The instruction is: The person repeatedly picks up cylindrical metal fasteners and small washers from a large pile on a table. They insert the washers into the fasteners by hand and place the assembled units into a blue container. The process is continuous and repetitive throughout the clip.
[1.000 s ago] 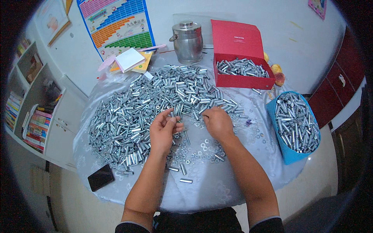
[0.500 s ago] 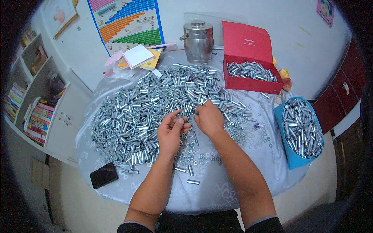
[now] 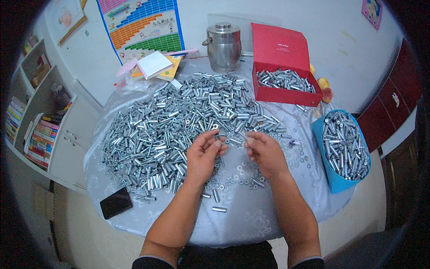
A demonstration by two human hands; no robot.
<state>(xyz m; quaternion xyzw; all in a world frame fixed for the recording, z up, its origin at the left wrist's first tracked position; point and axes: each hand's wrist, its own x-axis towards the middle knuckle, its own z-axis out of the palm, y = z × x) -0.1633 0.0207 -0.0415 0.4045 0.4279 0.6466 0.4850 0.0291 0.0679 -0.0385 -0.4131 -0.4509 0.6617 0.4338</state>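
Observation:
A wide heap of silver metal sleeves and bolts [image 3: 148, 148] covers much of the cloth-draped table. Over its front right part, my left hand [image 3: 202, 154] is closed in a pinch with the palm turned up; what its fingertips hold is too small to make out. My right hand [image 3: 267, 154] is a little to the right, thumb and forefinger pinched on a thin silver metal piece that points toward the left hand. The two hands are apart. Loose washers and nuts [image 3: 242, 181] lie beneath and between them, and a single metal sleeve [image 3: 219, 209] lies nearer me.
A red box [image 3: 286, 95] with its lid up and a blue fabric bin [image 3: 332, 163] at the right both hold metal parts. A steel canister [image 3: 224, 47], notebooks [image 3: 155, 64] and a black phone [image 3: 116, 203] also rest on the table. A bookshelf [image 3: 53, 116] stands left.
My right hand has drawn back from the heap toward the right and nearer me, now holding a thin metal piece. My left hand stays nearly in place, still pinched.

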